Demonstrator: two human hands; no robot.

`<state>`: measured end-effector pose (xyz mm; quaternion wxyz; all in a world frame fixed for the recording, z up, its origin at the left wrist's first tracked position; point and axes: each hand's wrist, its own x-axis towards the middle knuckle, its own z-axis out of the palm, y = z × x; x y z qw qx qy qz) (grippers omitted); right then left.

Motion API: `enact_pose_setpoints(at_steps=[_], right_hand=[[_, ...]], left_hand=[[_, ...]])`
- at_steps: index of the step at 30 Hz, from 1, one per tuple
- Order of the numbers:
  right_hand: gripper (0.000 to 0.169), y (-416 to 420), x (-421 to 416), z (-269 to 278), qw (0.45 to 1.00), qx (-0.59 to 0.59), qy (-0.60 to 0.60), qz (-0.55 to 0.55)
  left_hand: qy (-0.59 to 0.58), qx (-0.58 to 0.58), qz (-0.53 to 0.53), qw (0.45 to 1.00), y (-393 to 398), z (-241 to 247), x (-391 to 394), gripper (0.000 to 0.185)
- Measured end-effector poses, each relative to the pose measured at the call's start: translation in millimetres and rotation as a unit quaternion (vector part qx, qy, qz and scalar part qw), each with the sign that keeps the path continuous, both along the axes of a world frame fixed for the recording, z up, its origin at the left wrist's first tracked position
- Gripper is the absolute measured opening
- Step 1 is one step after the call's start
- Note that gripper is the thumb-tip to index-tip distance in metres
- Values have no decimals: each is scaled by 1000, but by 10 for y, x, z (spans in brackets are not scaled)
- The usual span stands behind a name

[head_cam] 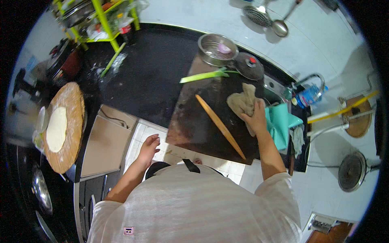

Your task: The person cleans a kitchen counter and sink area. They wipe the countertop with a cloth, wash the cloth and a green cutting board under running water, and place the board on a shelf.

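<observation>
My right hand (256,118) grips a crumpled brown-grey cloth (241,101) at the right side of a dark wooden board (194,127). A tapered wooden rolling pin (219,125) lies slantwise across the board, left of that hand. Farther back on the board rests a cut length of leek or large green onion (202,76). Free of any object, my left hand (149,149) hangs in front of the counter, left of the board's near corner, with its fingers apart.
Behind the leek stand a metal pot (217,57) with a piece of red onion (224,48) and a dark lid (249,65). A sink (272,86) and turquoise sheet (278,124) are at right. Flattened dough (56,130) lies on a floured round board (74,118) at far left.
</observation>
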<state>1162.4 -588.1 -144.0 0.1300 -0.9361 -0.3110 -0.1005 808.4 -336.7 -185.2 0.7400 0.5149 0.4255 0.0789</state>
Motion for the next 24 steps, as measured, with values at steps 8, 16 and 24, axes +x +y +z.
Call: enact_pose_setpoints(at_steps=[8,16,24], right_hand=[[25,244,126,858,956,287,54,15],[31,1887,-807,2194,750,573,281,173],[56,2901,-821,658,966,178,159,98]], left_hand=[[-11,-13,55,998,635,-59,-712,33],[-61,-6,111,992,1117,53,-1260,31],[4,-12,198,980,1506,-47,-1955,32]])
